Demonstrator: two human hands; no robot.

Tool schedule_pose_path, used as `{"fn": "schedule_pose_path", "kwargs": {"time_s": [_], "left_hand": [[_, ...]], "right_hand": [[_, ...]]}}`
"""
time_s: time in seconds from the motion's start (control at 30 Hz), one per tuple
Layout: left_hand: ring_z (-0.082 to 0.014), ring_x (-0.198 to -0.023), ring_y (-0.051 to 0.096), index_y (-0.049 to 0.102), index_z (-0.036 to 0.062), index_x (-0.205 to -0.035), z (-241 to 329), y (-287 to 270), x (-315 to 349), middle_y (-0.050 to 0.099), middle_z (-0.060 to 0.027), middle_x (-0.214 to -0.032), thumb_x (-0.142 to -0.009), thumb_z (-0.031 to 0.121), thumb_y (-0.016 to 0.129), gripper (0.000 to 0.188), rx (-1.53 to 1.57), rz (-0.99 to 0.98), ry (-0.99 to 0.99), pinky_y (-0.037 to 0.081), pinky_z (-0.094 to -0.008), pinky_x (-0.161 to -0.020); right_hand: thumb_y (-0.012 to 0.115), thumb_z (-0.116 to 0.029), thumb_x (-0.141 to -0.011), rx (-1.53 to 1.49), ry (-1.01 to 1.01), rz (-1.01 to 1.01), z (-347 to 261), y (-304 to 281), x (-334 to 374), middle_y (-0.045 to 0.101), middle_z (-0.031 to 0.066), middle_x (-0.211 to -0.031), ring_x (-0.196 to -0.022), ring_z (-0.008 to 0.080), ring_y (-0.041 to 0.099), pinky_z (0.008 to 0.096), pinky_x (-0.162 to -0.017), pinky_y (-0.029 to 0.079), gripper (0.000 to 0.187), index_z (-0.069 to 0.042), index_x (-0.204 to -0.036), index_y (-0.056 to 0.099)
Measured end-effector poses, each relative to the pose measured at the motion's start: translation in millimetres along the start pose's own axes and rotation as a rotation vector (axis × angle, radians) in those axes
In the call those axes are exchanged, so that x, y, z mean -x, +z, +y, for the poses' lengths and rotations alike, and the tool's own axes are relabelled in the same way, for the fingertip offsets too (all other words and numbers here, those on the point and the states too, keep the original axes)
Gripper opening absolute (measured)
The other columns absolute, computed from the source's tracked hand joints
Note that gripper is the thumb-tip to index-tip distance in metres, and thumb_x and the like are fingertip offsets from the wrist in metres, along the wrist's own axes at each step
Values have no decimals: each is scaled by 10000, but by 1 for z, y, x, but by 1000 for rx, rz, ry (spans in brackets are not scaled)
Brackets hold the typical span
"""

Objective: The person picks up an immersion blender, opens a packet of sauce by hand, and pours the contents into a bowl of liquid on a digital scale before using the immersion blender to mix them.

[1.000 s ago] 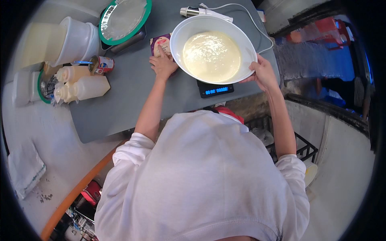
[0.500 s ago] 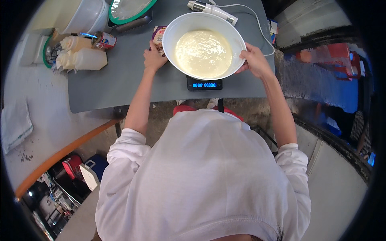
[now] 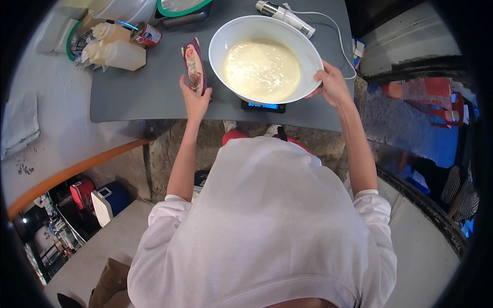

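Note:
A large white bowl (image 3: 222,32) holds pale yellow batter (image 3: 262,69) and sits over a black digital scale (image 3: 263,108) with a lit blue display. My right hand (image 3: 331,82) grips the bowl's right rim, thumb on the edge and fingers beneath. My left hand (image 3: 196,100) is closed round the near end of a narrow purple and cream packet (image 3: 193,66), left of the bowl. The packet is tilted up, its printed side showing. Most of the scale is hidden under the bowl.
At the back left stand plastic jugs (image 3: 123,54), an opened can (image 3: 146,35) and a green-rimmed container (image 3: 182,6) on a dark pan. A white hand blender (image 3: 285,18) lies behind the bowl, its cord running down the right side. The grey table's front edge (image 3: 169,117) is near me.
My left hand has taken the packet and drawn it left, away from the bowl, turning it upright. My right hand keeps its hold on the bowl's rim. The view has shifted slightly.

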State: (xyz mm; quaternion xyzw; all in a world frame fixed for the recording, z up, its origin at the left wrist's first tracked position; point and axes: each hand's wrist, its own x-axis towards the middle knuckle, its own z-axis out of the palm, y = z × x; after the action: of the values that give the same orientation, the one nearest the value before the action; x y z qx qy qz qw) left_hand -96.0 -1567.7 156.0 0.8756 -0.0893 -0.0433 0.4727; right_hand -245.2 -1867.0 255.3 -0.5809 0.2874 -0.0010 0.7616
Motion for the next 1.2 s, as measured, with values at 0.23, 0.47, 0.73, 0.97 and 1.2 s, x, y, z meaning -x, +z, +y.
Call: {"fn": "schedule_pose_path", "kwargs": {"time_s": [0.23, 0.47, 0.73, 0.97, 1.2], "left_hand": [[-282, -881, 511, 119, -1, -1274, -6, 4, 26, 416, -230, -1051, -649, 87, 626, 810, 103, 31, -36, 442, -331, -734], [-188, -815, 508, 120, 40, -1273, 4, 3, 36, 450, -142, -956, -690, 69, 617, 767, 179, 49, 1, 435, -296, -693], [-185, -843, 487, 121, 61, -1277, 1, 7, 43, 428, -128, -960, -695, 56, 616, 765, 212, 31, 41, 411, -291, -742], [-186, -886, 475, 111, 68, -1280, 9, 3, 57, 389, -140, -1047, -677, -3, 610, 786, 278, 62, 46, 399, -291, -777], [-232, -1046, 389, 124, 24, -1270, 39, -14, 80, 349, -154, -1103, -603, 19, 665, 859, 120, 224, 220, 316, -336, -910]], "right_hand": [[387, 11, -688, 79, 6, -86, -1, -5, -23, 558, 195, -885, -627, 268, 615, 317, -443, 547, 464, 83, -1146, 405], [430, -50, -712, 305, 3, -141, -8, -13, -36, 577, 137, -820, -578, 188, 608, 262, -442, 529, 457, 32, -1161, 421], [541, -271, -769, 567, -46, -23, -5, -7, -38, 585, 115, -867, -686, 176, 605, 281, -488, 518, 459, -36, -1156, 466], [572, -451, -736, 655, -131, 137, 3, -10, -43, 598, 171, -901, -790, 225, 605, 300, -600, 505, 560, -50, -1122, 511], [557, -227, -807, 511, -722, 502, -11, 12, 9, 627, 107, -845, -768, 161, 575, 275, -672, 444, 252, -26, -953, 601]]}}
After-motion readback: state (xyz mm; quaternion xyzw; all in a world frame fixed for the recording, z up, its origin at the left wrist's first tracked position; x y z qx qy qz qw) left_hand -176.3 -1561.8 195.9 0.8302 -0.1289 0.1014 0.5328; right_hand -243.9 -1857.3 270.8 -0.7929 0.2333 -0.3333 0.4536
